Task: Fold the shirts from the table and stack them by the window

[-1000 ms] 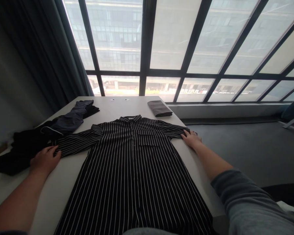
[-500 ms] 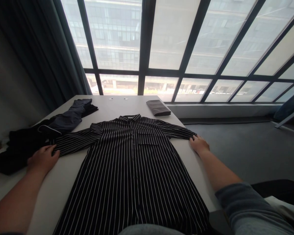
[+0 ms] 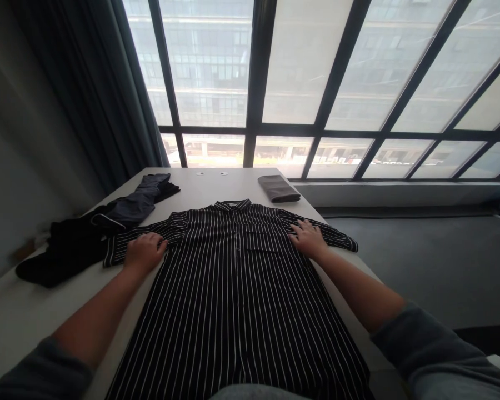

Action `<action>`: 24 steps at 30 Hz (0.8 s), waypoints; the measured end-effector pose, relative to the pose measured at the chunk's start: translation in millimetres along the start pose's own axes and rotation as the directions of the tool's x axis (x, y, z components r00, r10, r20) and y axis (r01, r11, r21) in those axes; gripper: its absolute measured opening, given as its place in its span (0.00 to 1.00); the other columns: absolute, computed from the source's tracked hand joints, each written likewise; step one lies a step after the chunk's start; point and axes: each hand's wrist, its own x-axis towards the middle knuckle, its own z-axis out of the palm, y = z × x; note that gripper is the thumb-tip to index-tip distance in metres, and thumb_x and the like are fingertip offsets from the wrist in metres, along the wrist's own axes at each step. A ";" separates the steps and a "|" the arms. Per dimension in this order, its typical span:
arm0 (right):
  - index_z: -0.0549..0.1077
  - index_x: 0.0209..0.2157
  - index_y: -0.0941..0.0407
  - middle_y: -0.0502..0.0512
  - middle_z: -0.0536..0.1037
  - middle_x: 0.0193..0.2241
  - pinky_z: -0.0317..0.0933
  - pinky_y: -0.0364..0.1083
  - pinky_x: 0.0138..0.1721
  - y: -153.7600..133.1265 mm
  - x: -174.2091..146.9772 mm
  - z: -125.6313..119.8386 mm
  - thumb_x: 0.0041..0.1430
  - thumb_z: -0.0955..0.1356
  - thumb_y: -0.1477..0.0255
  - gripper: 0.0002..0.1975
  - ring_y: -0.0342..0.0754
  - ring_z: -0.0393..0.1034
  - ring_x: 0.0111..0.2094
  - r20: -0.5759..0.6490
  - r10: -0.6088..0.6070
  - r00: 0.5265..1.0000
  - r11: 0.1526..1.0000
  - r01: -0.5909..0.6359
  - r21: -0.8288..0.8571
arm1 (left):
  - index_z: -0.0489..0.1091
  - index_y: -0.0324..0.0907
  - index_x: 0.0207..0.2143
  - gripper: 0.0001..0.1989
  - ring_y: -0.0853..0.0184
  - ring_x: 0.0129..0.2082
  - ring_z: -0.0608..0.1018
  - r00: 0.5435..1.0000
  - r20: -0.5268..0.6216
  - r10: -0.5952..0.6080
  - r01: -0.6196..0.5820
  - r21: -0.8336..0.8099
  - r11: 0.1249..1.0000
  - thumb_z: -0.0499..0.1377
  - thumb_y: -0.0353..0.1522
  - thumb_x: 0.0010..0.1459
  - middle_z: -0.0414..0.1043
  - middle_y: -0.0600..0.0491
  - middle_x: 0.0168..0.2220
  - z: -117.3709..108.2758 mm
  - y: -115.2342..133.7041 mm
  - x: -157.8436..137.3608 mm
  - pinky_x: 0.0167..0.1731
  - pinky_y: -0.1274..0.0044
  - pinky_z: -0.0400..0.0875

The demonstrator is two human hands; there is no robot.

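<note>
A black shirt point(image 3: 233, 300) with white stripes lies spread face up on the white table, its collar toward the window and both sleeves stretched out sideways. My left hand point(image 3: 145, 253) rests on the left sleeve close to the shirt's side, fingers extended and holding nothing. On the other side, my right hand point(image 3: 308, 240) lies with spread fingers where the right sleeve meets the body, beside the chest pocket. The hem end runs toward me and out of view at the bottom.
Dark clothes point(image 3: 79, 239) lie heaped along the left of the white table point(image 3: 179, 214). A folded grey cloth point(image 3: 278, 189) sits at the far right corner. Beyond the table are a dark curtain point(image 3: 95, 100) and a large framed window point(image 3: 300, 66); grey floor point(image 3: 433, 266) extends to the right.
Both hands have left the cuffs and moved inward along the sleeves toward the shirt's body. The shirt stays spread out. The view has shifted slightly left.
</note>
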 end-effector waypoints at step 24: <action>0.42 0.77 0.41 0.51 0.32 0.76 0.27 0.69 0.73 -94.0 119.0 39.6 0.74 0.49 0.48 0.35 0.58 0.29 0.77 0.247 0.061 0.967 0.985 -0.098 0.140 | 0.51 0.59 0.75 0.37 0.46 0.77 0.45 0.938 0.344 -0.039 0.088 -0.126 0.988 0.40 0.56 0.68 0.41 0.53 0.78 100.3 119.9 168.3 0.71 0.46 0.39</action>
